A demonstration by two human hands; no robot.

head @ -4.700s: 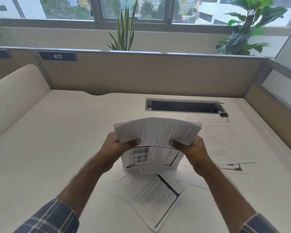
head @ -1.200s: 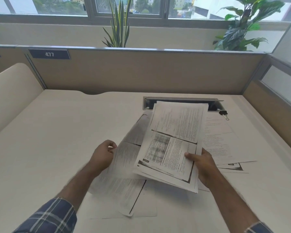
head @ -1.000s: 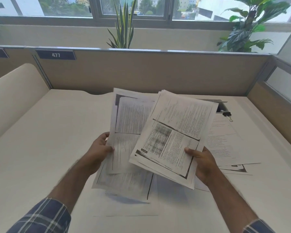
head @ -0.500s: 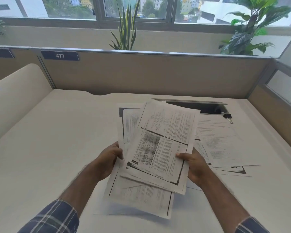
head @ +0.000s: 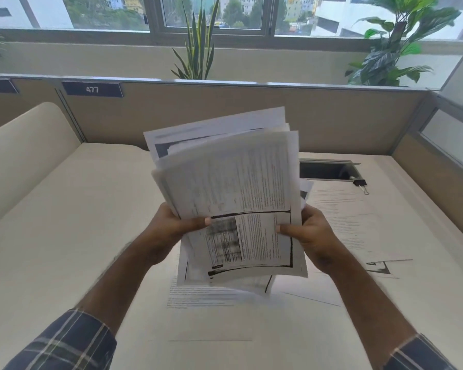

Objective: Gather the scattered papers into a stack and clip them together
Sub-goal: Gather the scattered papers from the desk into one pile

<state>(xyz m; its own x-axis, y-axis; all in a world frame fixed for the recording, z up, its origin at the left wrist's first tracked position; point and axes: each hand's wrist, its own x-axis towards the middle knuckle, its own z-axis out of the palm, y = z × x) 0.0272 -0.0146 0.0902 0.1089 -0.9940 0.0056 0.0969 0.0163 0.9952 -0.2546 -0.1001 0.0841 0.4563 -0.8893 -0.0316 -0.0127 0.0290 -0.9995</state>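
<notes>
While both the left hand [head: 177, 227] and right hand [head: 309, 232] grip the uneven papers [head: 233, 188], tapping edges on the desk [head: 64, 236] squares them.

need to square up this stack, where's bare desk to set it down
Bare desk lies left of the left hand, up to the curved side panel. Loose sheets and the binder clip crowd the right; more sheets lie under the held stack.
</notes>
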